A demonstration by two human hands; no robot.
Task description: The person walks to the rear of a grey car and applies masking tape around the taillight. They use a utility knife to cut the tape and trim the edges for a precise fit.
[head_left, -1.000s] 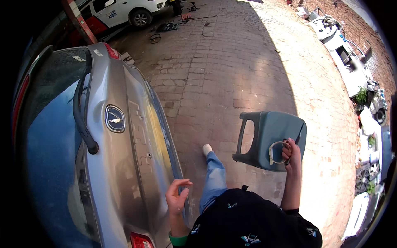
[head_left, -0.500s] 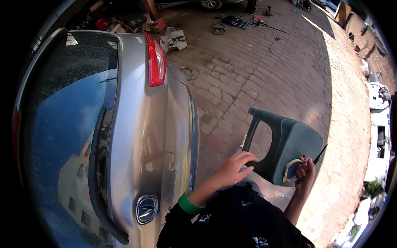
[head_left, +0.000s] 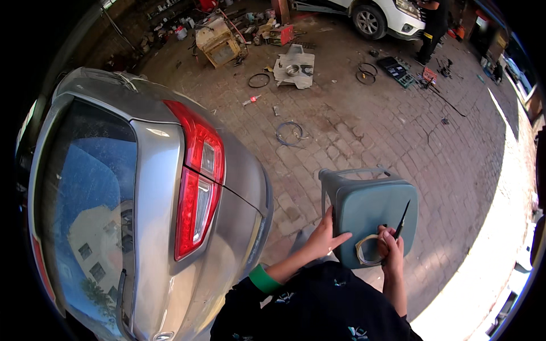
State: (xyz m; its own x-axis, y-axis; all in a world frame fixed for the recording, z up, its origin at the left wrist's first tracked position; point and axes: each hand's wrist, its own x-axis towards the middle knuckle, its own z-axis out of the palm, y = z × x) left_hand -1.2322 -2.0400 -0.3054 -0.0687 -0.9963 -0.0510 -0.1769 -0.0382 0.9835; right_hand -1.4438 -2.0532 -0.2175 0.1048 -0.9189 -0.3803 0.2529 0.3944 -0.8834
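Note:
A dark green plastic stool (head_left: 372, 202) is in front of me with its seat facing up. My left hand (head_left: 323, 237) grips the near left edge of the stool, its thumb over the seat and its fingers along the side. A cream ring that looks like a roll of tape (head_left: 359, 250) hangs from my right hand (head_left: 391, 247), over the near part of the seat. The same hand holds a thin black pointed tool (head_left: 402, 220), tip upward. To the left stands a silver car (head_left: 156, 187) with a red tail light (head_left: 199, 176).
Ahead on the paved floor (head_left: 341, 136) lie a coil of cable (head_left: 290, 133), black rings (head_left: 366, 73), a grey metal part (head_left: 294, 67) and an opened tool case (head_left: 396, 71). Farther off are a white car (head_left: 369, 20) and a person in dark clothes (head_left: 432, 31).
My view has swung toward the car's tail light. The stool has turned from tilted to seat-up. My left hand has come onto its edge; my right still holds the tape and tool.

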